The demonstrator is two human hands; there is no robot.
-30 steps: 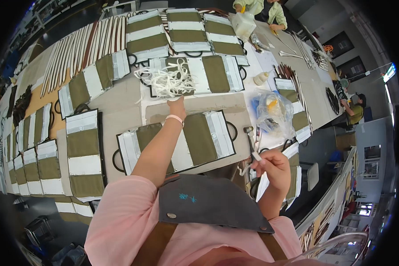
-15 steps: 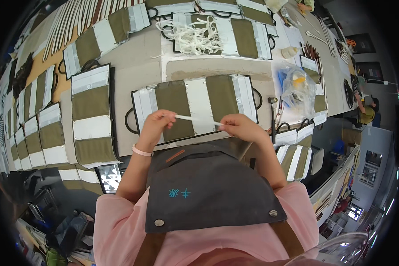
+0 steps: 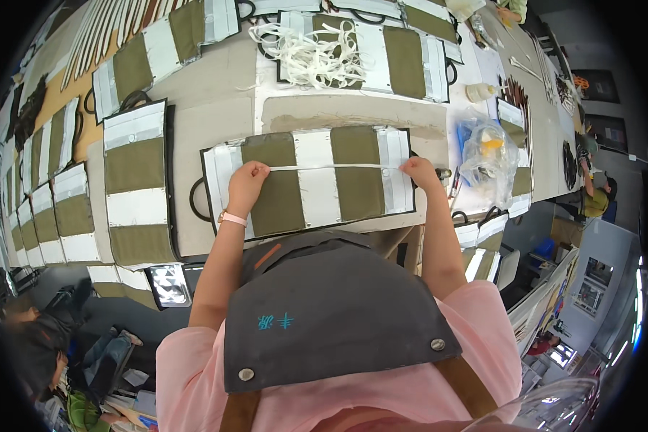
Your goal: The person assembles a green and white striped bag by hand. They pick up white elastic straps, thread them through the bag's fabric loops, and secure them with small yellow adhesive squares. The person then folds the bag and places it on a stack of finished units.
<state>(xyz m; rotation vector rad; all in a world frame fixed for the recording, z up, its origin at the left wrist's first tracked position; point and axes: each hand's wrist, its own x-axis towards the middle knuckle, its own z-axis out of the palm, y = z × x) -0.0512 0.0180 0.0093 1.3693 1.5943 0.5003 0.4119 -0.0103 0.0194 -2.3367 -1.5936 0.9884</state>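
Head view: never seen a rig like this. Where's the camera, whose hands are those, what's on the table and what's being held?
There's no robot here. A person in a grey apron wears two fisheye cameras on the head; this is the left one, looking down, so straight edges bend near the rim. Picture left is the person's left.

The left hand and right hand are bare. Between them they hold a narrow white strip stretched out above a green-and-white striped panel.

That panel lies on the table. Farther back is a heap of loose white strips on another striped panel; to the right sits a clear plastic bag.
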